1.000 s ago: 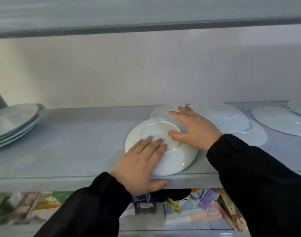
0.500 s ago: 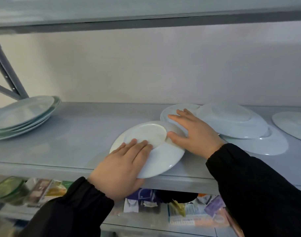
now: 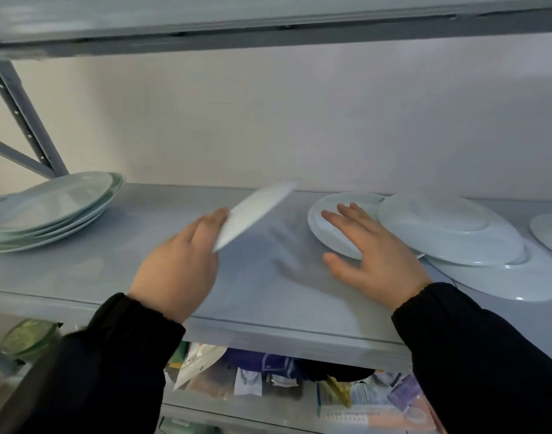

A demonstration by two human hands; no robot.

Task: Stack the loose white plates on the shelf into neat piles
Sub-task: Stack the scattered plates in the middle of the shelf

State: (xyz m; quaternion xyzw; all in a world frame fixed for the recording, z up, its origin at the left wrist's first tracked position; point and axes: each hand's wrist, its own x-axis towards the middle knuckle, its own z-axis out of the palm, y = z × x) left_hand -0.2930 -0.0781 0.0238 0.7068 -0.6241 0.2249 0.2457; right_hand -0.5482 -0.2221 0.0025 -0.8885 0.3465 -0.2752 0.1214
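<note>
My left hand (image 3: 177, 267) grips a small white plate (image 3: 256, 211) by its near edge and holds it tilted in the air above the grey shelf (image 3: 118, 277); the plate is motion-blurred. My right hand (image 3: 372, 255) lies flat, fingers spread, on an upturned small white plate (image 3: 328, 227) resting on the shelf. Just right of it, an upside-down larger plate (image 3: 450, 230) leans on another plate (image 3: 503, 277). A neat pile of several plates (image 3: 52, 208) sits at the far left.
One more white plate (image 3: 550, 233) is cut off by the right edge. An upper shelf (image 3: 268, 23) hangs close overhead, and a metal brace (image 3: 21, 126) stands at the back left. Packets and jars crowd the lower shelf (image 3: 268, 380).
My left hand has lifted the small plate off the shelf and swung it left, tilted up. My right hand stayed on the other small plate. The view shifted left.
</note>
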